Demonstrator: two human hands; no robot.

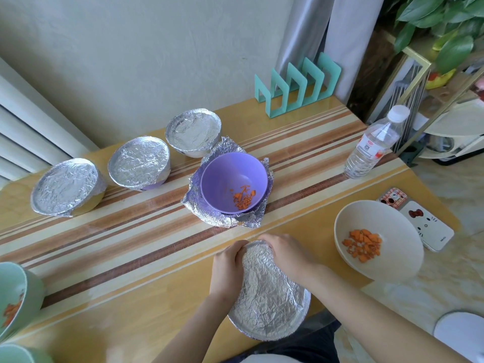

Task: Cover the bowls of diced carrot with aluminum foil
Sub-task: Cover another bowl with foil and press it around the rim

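A foil-covered bowl (269, 294) sits at the near table edge. My left hand (227, 268) grips its far left rim, fingers curled over the foil. My right hand (285, 254) grips the far right rim the same way. A purple bowl (233, 179) with a little diced carrot stands uncovered on a crumpled foil sheet (209, 213) at mid table. A cream bowl (392, 231) of diced carrot lies uncovered at the right. Three foil-covered bowls stand in a row at the back left: one (65, 186), another (138, 163) and the third (192, 131).
A green bowl (15, 292) with carrot pieces is at the left edge, another green rim (15, 355) below it. A water bottle (372, 145), a teal rack (296, 87) and two phones (424, 226) occupy the right and back. The table (131, 258) ends close to me.
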